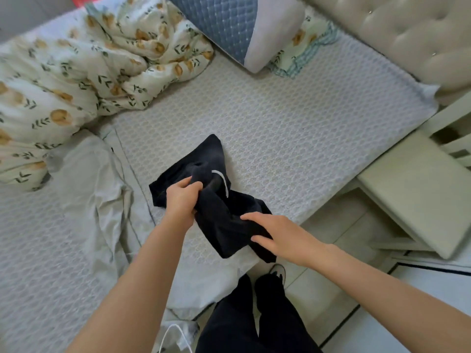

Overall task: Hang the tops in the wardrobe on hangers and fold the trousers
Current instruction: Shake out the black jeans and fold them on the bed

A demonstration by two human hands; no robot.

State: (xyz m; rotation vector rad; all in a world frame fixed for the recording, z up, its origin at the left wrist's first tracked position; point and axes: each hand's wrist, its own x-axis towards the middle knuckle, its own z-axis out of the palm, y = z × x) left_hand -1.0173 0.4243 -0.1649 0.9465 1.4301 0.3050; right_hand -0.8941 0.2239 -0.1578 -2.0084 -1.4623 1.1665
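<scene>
- Your left hand [182, 200] grips a bunched fold of the dark garment [216, 220], fingers curled tight round the cloth.
- Your right hand [279, 238] lies on the garment's near right end with fingers extended. Cloth passes between thumb and forefinger; whether they pinch it cannot be told.
- The garment is crumpled, bears a pale curved stripe, and lies on the bed's near edge; its near end overhangs the edge. Whether it is a top or trousers cannot be told.
- The patterned mattress cover [293, 110] lies beneath it.
- A rumpled grey sheet [89, 189] sits just left.
- A floral duvet [63, 80] is heaped far left.
- A blue quilted pillow [224, 21] rests at the far side, beside the tufted headboard [407, 31].
- A cream bedside table [420, 194] stands right of the bed.
</scene>
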